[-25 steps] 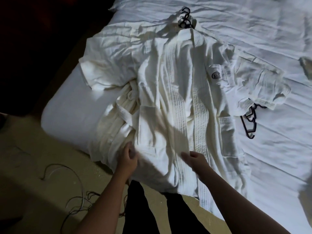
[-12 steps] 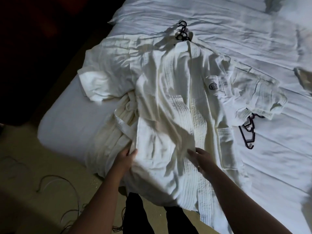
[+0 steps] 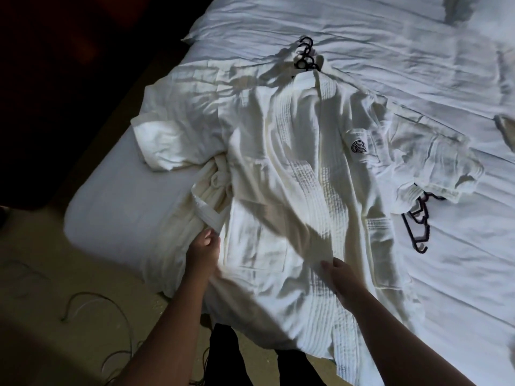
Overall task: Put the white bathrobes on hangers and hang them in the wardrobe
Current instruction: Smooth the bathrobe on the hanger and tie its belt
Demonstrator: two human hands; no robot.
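Observation:
A white bathrobe (image 3: 284, 174) lies spread front-up across the bed (image 3: 111, 207), its collar on black hangers (image 3: 305, 55) whose hooks stick out at the top. It has a dark logo on the chest and a belt knotted at its left side. My left hand (image 3: 204, 250) grips the robe's left front edge near the bed's corner. My right hand (image 3: 338, 277) rests on the ribbed front band, fingers curled into the cloth. More black hangers (image 3: 418, 221) lie on the sheet under the right sleeve.
The bed's near corner overhangs a beige floor (image 3: 55, 302) where thin dark cables (image 3: 106, 310) lie loose. Dark furniture fills the upper left. A small grey object (image 3: 505, 126) sits at the bed's right edge. My dark trouser legs stand below the hem.
Both hands have moved up the lower front of the robe and shifted the cloth; the left panel now lies more bunched and pulled toward the middle.

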